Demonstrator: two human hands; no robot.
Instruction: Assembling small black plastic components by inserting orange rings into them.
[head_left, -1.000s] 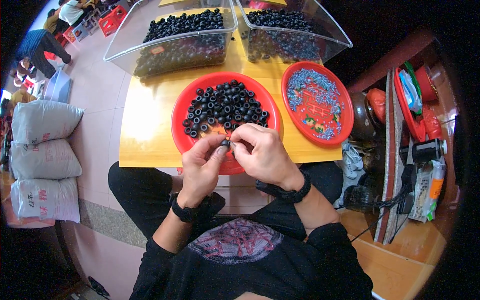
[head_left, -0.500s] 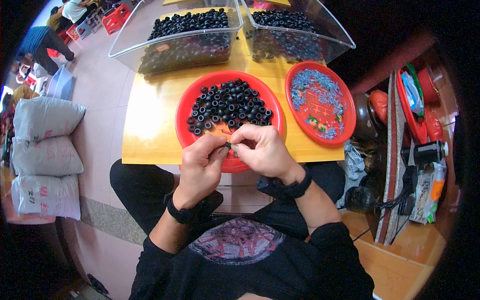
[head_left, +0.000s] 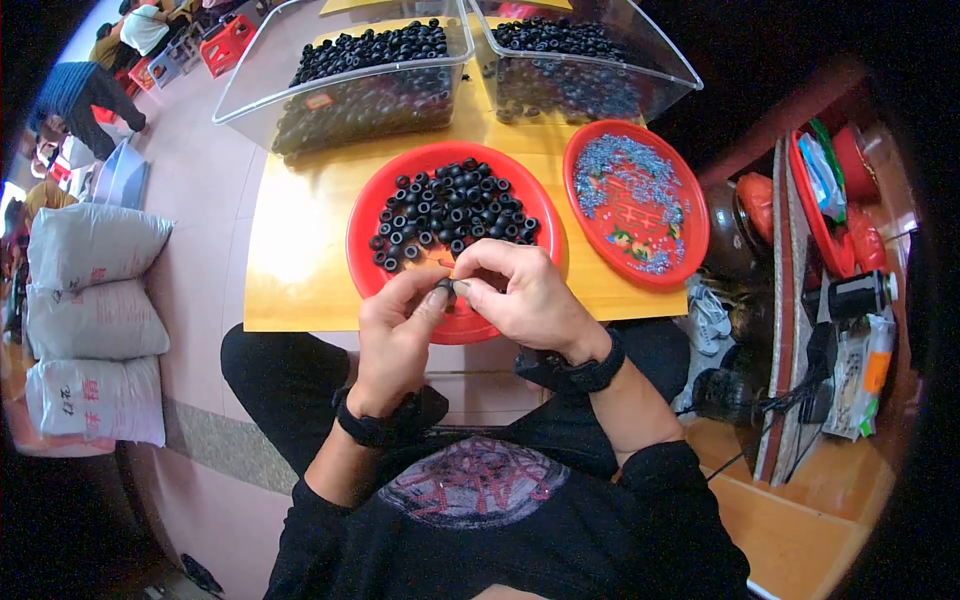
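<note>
The left hand (head_left: 393, 325), nearly closed, pinched a bead (head_left: 446, 285) whose edge the right hand (head_left: 530, 300) gripped with drawn-together fingertips.

I wear the camera on my head; its wide fisheye view looks steeply down, fairly near, at my hands (head_left: 527, 302) and the counter (head_left: 300, 290) beyond.

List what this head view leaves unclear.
In the head view:
Black piece in the left hand: mostly covered by the grip.
Whether the right hand pinches anything separate: hidden by its own grip.
Bluish bits on the red tray: too small to tell shape.
Far ends of both clear bins: cut off by the top edge.
</note>
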